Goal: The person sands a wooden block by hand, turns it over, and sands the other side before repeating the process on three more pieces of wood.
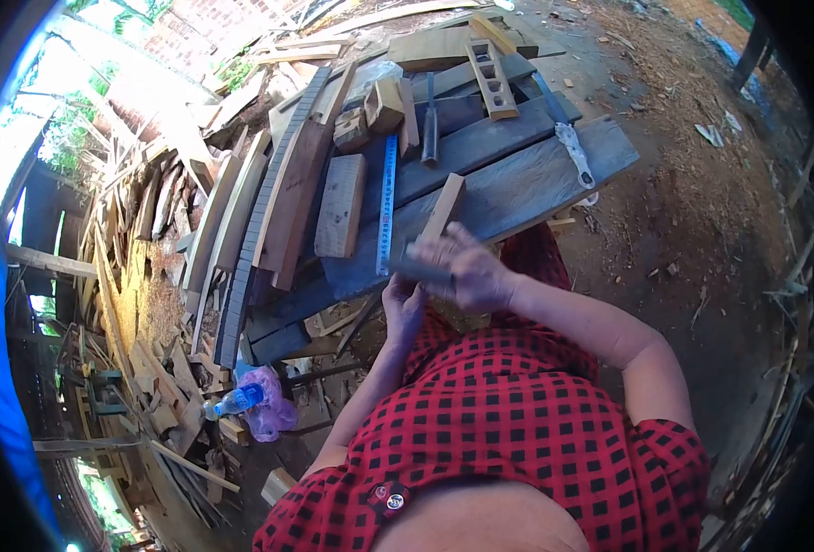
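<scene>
My right hand (473, 276), slightly smeared by motion, is closed on a dark flat bar (422, 270) whose exact kind I cannot make out. Under it a short strip of pale wood (443, 206) slants across the bench edge toward me. My left hand (404, 311) is closed at the near end of that strip, its fingertips beside the dark bar; the grip itself is partly hidden. A blue measuring rule (386, 207) lies just left of the strip. Farther left rests a thick wood block (340, 206).
The plank bench (517, 189) bears a chisel (430, 133), a slotted wood piece (492, 81), a tool with a pale handle (573, 155) and small blocks (384, 104). Long boards (292, 175) lie leftward. A plastic bottle (239, 399) and pink bag (271, 409) are below left, near scrap wood.
</scene>
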Available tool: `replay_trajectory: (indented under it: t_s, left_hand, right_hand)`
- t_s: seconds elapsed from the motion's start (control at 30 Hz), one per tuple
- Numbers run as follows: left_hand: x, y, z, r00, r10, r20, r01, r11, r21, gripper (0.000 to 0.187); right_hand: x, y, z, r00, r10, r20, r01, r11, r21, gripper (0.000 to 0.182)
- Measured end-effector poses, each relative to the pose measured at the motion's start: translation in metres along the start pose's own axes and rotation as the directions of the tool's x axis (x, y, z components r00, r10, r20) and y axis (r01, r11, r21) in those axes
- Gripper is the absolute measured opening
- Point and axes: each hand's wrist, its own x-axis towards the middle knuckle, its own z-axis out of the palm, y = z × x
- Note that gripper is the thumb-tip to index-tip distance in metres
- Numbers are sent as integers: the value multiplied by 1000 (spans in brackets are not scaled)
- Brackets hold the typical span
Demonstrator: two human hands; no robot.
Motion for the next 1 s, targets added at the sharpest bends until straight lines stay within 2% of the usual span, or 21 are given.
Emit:
replay_trajectory:
  t_s: [0.07, 0.1, 0.13, 0.17, 0.23, 0.27, 0.33, 0.37, 0.43, 0.47, 0.53, 0.57, 0.63, 0.67, 0.73, 0.77, 0.83, 0.87, 0.9, 0.93, 1.0]
  left_hand:
    - [-1, 0, -8, 998, -59, 24, 59, 998, 7, 35]
    - [-1, 2, -9, 993, -115, 37, 115, 993, 11, 33]
    - [-1, 11, -6, 993, -112, 36, 112, 994, 10, 33]
    - [-2, 25, 1, 984, -179, 23, 179, 984, -7, 32]
    - [-1, 34, 4, 957, -289, 33, 291, 950, -111, 24]
    - [-3, 38, 5, 957, -287, 34, 289, 951, -110, 24]
    - [-7, 49, 10, 884, -456, 105, 460, 806, -372, 21]
    - [-9, 47, 9, 877, -468, 106, 476, 821, -316, 22]
    - [-10, 45, 9, 862, -492, 121, 501, 792, -348, 23]
    - [-10, 44, 9, 847, -513, 137, 523, 764, -378, 23]
    - [-7, 42, 6, 857, -489, 165, 513, 771, -377, 23]
    - [-7, 41, 4, 867, -461, 189, 497, 781, -378, 23]
    - [-9, 40, 1, 840, -515, 169, 538, 756, -372, 22]
    - [-9, 40, 1, 813, -563, 151, 574, 730, -371, 21]
    - [-10, 44, 5, 813, -564, 142, 572, 729, -377, 21]
    - [-10, 45, 6, 811, -570, 135, 573, 724, -385, 21]
    - [-8, 40, 5, 808, -569, 153, 581, 726, -368, 21]
    - [-7, 36, 5, 804, -571, 167, 589, 726, -354, 22]
    - [-6, 34, 5, 804, -571, 167, 589, 726, -354, 22]
    - [-5, 33, 5, 807, -560, 185, 585, 718, -377, 22]
    - [-5, 32, 5, 811, -550, 202, 581, 712, -395, 22]
  right_hand:
    - [-10, -2, 13, 983, -39, 182, 11, 988, 153, 49]
    - [-7, 16, 13, 988, -55, 142, 32, 987, 158, 49]
    - [5, 29, 5, 999, -6, 44, 3, 998, 61, 44]
    - [20, 41, -5, 982, 177, -60, -140, 909, 393, 37]
    - [30, 88, -10, 890, 443, -109, -412, 883, 225, 33]
    - [27, 92, -12, 890, 442, -110, -410, 883, 226, 33]
    - [27, 95, -16, 928, 343, -147, -360, 925, -117, 35]
    - [19, 82, -3, 902, 411, -133, -411, 911, 26, 39]
    - [9, 24, -7, 972, 227, -53, -217, 963, 158, 39]
    - [1, 5, -5, 971, 232, -52, -222, 962, 158, 39]
    - [-10, -16, -1, 989, -81, 122, 66, 991, 119, 42]
    - [-10, -7, 0, 990, -78, 121, 64, 991, 121, 42]
    - [-6, 35, 3, 993, 115, -12, -112, 979, 173, 42]
    - [-5, 62, 3, 993, 113, -13, -109, 979, 173, 42]
    - [3, 96, -5, 899, 437, -7, -435, 894, -106, 40]
    - [2, 91, -10, 899, 438, -13, -437, 893, -108, 40]
    - [17, 31, -41, 862, 486, 142, -507, 831, 231, 44]
    - [5, 18, -27, 862, 486, 142, -506, 831, 229, 44]
    - [-11, 8, -5, 967, 241, 84, -250, 960, 124, 45]
    - [-17, 2, 4, 998, -29, 57, 29, 1000, 6, 46]
    - [-19, 17, 3, 998, -35, 44, 34, 999, 20, 45]
